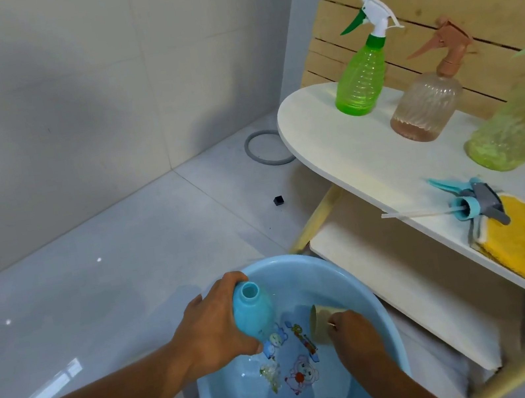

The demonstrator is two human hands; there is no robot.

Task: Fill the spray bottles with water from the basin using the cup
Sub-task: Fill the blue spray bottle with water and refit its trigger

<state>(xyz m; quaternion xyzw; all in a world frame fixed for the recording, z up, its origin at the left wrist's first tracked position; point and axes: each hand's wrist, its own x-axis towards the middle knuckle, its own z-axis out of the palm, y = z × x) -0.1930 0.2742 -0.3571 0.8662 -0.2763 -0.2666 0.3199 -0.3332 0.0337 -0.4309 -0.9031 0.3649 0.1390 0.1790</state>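
cup (322,324) lies tilted in the basin (366,289), dipped toward the water, with the right hand (353,333) fingers curled around its lower body. left hand (213,328) fingers are wrapped around the open blue bottle (253,308), held over the basin with its neck up. both items are judged light, thin-walled and slippery when wet; grip each around mid-body, since squeezing a full cup may spill water.

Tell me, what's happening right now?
Left hand grips open blue bottle over basin. Right hand dips cup in the water. Nothing in the way.
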